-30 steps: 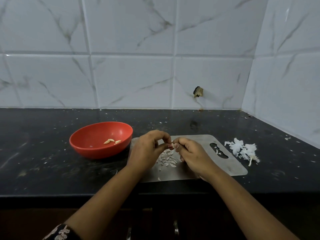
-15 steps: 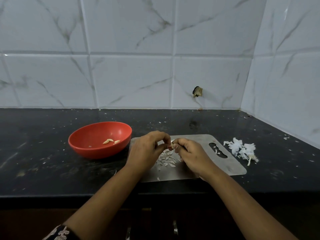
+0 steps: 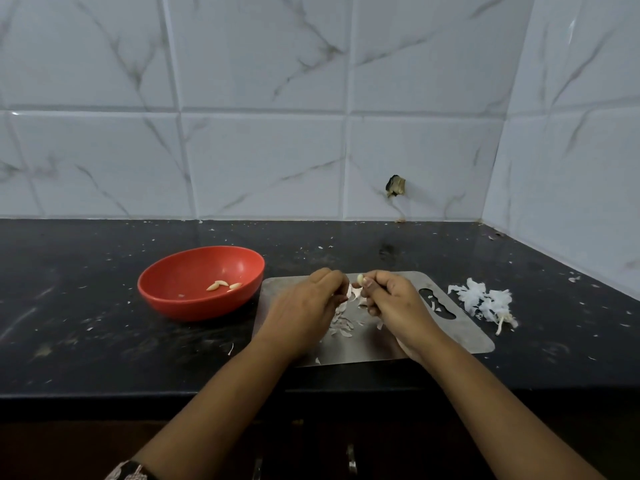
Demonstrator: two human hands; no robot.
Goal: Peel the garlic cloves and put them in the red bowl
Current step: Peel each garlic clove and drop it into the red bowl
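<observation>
My right hand (image 3: 394, 308) pinches a small pale garlic clove (image 3: 360, 279) at its fingertips, above the steel cutting board (image 3: 460, 336). Just left of it, my left hand (image 3: 304, 306) has its fingers curled around a strip of white garlic skin (image 3: 350, 292) that hangs between the two hands. Loose peels (image 3: 341, 329) lie on the board beneath them. The red bowl (image 3: 162, 289) stands to the left of the board on the black counter, with three peeled cloves (image 3: 221, 285) inside.
A heap of white garlic skins (image 3: 485, 301) lies on the counter right of the board. The counter (image 3: 86, 341) is flecked with peel scraps. Tiled walls close the back and right side. The counter's front edge runs just under my forearms.
My hands have drawn slightly apart. The clove now shows bare at my right fingertips, and a strip of skin has come away toward my left hand.
</observation>
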